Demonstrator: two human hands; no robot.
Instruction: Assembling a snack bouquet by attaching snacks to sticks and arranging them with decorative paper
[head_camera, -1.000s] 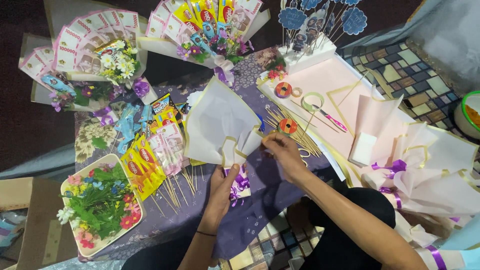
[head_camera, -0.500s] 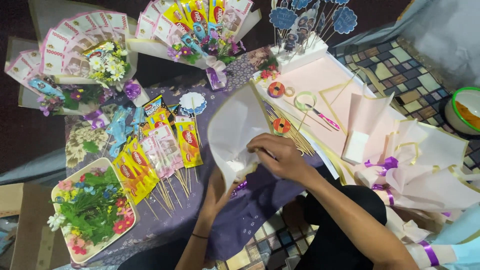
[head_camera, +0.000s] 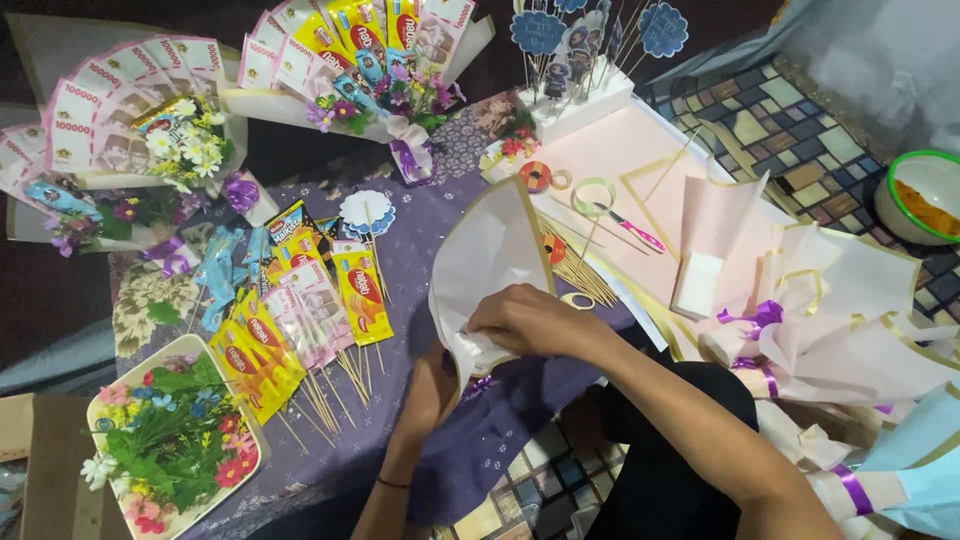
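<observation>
right hand (head_camera: 528, 320) pinches the cream gold-edged wrapping paper sheet (head_camera: 490, 260) into a cone above the purple cloth (head_camera: 420, 260); left hand (head_camera: 432, 392) grips it from beneath. folding step; next, a firmer gather at the base seems needed.

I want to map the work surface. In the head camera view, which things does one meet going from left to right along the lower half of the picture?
Tray of artificial flowers → yellow snack sachets on sticks → left hand → right hand on the white wrapping paper → purple ribbon → green-rimmed bowl.
</observation>
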